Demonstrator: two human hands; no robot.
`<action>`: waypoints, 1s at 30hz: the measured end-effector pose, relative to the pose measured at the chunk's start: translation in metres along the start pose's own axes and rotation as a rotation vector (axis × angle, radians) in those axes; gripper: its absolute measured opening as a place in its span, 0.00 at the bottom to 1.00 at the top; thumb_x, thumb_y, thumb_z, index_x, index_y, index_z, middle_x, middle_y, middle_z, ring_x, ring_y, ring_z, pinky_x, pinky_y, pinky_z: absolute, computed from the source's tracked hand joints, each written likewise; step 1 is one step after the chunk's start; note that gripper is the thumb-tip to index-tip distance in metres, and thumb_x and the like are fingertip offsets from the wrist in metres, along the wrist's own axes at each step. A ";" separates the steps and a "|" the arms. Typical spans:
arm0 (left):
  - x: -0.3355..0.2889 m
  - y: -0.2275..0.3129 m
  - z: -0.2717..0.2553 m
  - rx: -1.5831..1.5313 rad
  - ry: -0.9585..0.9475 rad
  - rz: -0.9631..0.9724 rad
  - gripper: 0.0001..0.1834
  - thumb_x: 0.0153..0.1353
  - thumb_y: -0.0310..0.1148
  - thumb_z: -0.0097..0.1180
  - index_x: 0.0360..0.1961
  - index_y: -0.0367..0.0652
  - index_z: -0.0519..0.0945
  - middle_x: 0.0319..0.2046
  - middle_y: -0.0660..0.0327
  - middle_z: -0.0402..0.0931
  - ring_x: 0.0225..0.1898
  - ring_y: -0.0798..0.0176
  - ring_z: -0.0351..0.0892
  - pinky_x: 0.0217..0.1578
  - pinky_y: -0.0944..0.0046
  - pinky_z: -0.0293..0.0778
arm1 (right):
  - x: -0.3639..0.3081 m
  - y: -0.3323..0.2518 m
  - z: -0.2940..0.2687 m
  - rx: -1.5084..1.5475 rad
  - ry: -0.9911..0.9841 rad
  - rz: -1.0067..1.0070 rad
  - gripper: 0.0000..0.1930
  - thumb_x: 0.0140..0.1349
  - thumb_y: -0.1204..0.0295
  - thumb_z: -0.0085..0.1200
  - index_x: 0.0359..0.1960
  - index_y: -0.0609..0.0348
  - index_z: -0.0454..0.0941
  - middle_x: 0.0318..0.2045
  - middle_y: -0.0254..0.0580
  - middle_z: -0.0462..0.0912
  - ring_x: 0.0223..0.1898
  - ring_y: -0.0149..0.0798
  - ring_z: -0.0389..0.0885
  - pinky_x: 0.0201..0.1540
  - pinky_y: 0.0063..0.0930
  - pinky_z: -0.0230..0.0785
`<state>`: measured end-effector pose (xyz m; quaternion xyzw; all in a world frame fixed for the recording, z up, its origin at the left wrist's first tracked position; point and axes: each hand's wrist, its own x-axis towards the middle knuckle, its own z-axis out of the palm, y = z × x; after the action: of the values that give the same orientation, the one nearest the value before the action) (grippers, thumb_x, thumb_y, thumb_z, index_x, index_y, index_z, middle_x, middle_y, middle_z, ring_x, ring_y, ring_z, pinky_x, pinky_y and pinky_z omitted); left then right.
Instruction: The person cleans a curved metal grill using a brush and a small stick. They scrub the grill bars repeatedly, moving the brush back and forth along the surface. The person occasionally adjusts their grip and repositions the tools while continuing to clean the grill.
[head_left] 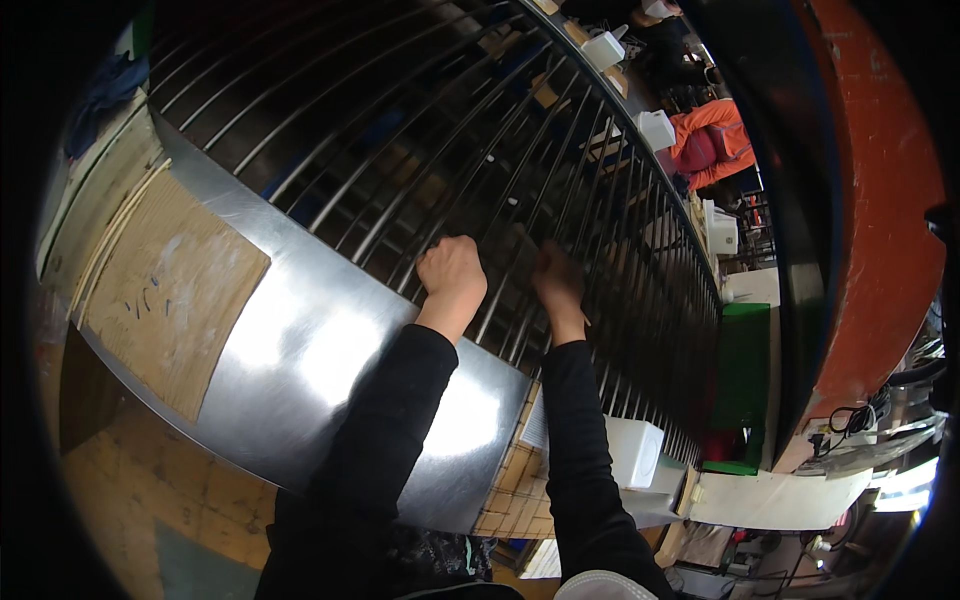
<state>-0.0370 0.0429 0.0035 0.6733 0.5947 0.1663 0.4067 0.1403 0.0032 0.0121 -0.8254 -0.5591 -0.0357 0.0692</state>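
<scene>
A long row of parallel metal rods (370, 228) stretches across the middle, over a dark space. My left hand (455, 272) is curled into a fist among the rods, its back toward me; what its fingers close on, if anything, is hidden. Just to the right, my right hand (558, 278) is also over the rods, dark and smeared, so its fingers cannot be read. Along the near side of the rods runs a shiny metal ledge (300, 330), beneath my left forearm.
A worn brown board (180, 290) lies on the ledge's left end. A white box-like part (633, 452) sits right of my right forearm. A green bin (742, 385) and an orange-red panel (880, 220) stand at right. Beyond the rods is a person in orange (715, 140).
</scene>
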 end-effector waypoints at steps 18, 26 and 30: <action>0.003 0.006 0.003 0.000 0.138 0.023 0.13 0.45 0.35 0.62 0.32 0.39 0.81 0.34 0.48 0.78 0.41 0.47 0.77 0.42 0.56 0.73 | -0.104 0.001 -0.048 1.102 0.027 0.338 0.07 0.61 0.71 0.50 0.31 0.61 0.74 0.16 0.21 0.68 0.17 0.18 0.59 0.19 0.15 0.50; -0.006 0.026 0.015 -0.900 -0.713 0.361 0.11 0.51 0.33 0.59 0.34 0.38 0.82 0.31 0.59 0.79 0.37 0.68 0.75 0.38 0.68 0.70 | -0.087 -0.031 -0.042 1.139 0.159 0.201 0.32 0.64 0.70 0.44 0.65 0.58 0.39 0.18 0.29 0.70 0.17 0.19 0.62 0.19 0.11 0.52; -0.001 0.020 0.014 -1.041 -0.506 0.333 0.09 0.53 0.31 0.56 0.34 0.39 0.82 0.27 0.63 0.78 0.31 0.73 0.74 0.35 0.72 0.68 | -0.070 -0.036 -0.048 1.147 -0.153 0.102 0.37 0.63 0.68 0.47 0.65 0.57 0.35 0.24 0.31 0.74 0.21 0.19 0.66 0.23 0.08 0.57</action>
<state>-0.0144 0.0374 0.0098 0.4884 0.2064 0.3316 0.7803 0.0817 -0.0554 0.0529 -0.6821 -0.4521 0.3358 0.4664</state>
